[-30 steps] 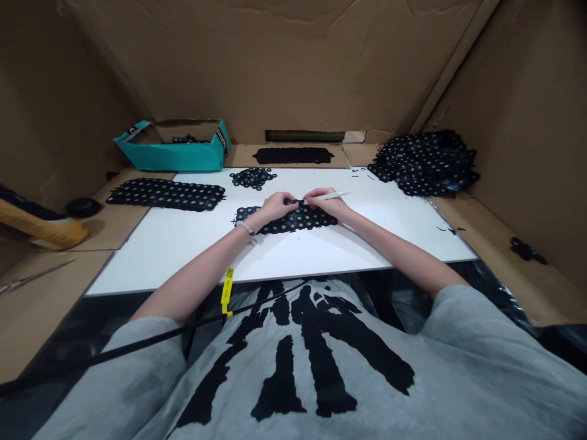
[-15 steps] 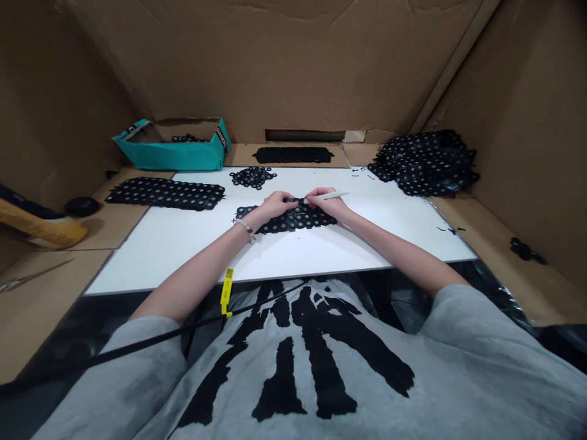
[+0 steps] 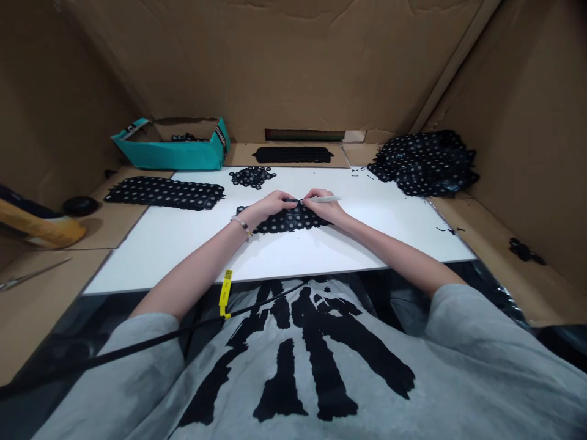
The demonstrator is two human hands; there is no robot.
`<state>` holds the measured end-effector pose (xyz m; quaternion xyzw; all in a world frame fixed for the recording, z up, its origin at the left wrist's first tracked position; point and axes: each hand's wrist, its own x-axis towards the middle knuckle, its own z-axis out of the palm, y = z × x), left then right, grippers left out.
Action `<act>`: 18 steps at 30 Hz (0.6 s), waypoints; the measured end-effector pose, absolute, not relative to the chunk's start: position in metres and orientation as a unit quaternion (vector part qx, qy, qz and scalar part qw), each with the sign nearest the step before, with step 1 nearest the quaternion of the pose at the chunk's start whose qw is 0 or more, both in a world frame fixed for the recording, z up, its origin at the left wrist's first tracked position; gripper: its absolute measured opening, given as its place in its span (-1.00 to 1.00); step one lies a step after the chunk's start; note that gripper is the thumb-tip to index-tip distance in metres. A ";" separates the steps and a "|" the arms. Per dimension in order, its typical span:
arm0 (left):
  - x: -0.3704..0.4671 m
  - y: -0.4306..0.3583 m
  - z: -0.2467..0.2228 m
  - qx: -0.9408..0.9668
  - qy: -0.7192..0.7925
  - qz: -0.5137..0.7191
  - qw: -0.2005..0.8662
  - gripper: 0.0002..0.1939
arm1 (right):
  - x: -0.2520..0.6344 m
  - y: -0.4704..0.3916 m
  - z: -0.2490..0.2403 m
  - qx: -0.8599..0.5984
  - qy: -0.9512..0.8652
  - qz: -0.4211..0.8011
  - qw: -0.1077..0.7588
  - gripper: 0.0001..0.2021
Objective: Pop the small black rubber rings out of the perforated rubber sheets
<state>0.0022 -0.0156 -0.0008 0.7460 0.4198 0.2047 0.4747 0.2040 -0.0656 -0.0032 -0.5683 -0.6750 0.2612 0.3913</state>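
A black sheet with rows of pale round holes [image 3: 288,221] lies on the white board [image 3: 192,244] in front of me. My left hand [image 3: 274,205] pinches the far edge of this sheet, thumb and fingers pressed together. A slim white pen-like tool [image 3: 323,198] is held in my right hand [image 3: 323,206], its tip at the sheet's far edge close to my left fingertips. Behind my left hand sits a small heap of black rings [image 3: 252,177].
A teal box [image 3: 178,156] stands back left, near another dotted black sheet [image 3: 165,192]. Black strips [image 3: 293,154] lie at the back, piled dotted sheets [image 3: 424,162] back right. Scissors [image 3: 34,275] and a yellow bottle [image 3: 41,223] are far left. Cardboard walls [image 3: 293,67] surround the board.
The white tool has tilted lower and shifted slightly left with my right hand. My left wrist has moved a little to the left. The sheet has barely moved.
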 end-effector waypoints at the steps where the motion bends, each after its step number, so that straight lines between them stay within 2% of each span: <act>1: 0.001 -0.015 0.000 0.749 0.414 0.194 0.480 -0.52 | 0.203 -0.066 -0.004 -0.568 -0.678 0.248 0.395 -0.88; 4: 0.000 -0.012 0.003 0.777 0.396 0.169 0.460 -0.51 | 0.204 -0.065 -0.003 -0.554 -0.685 0.262 0.394 -0.88; 8: 0.001 -0.012 0.003 0.819 0.386 0.182 0.384 -0.49 | 0.212 -0.061 -0.003 -0.536 -0.663 0.356 0.383 -0.89; 11: 0.002 -0.011 0.000 0.823 0.390 0.192 0.365 -0.50 | 0.216 -0.058 -0.004 -0.522 -0.638 0.411 0.388 -0.92; 18: 0.002 -0.011 -0.002 0.835 0.377 0.211 0.342 -0.54 | 0.214 -0.061 -0.001 -0.525 -0.658 0.386 0.378 -0.92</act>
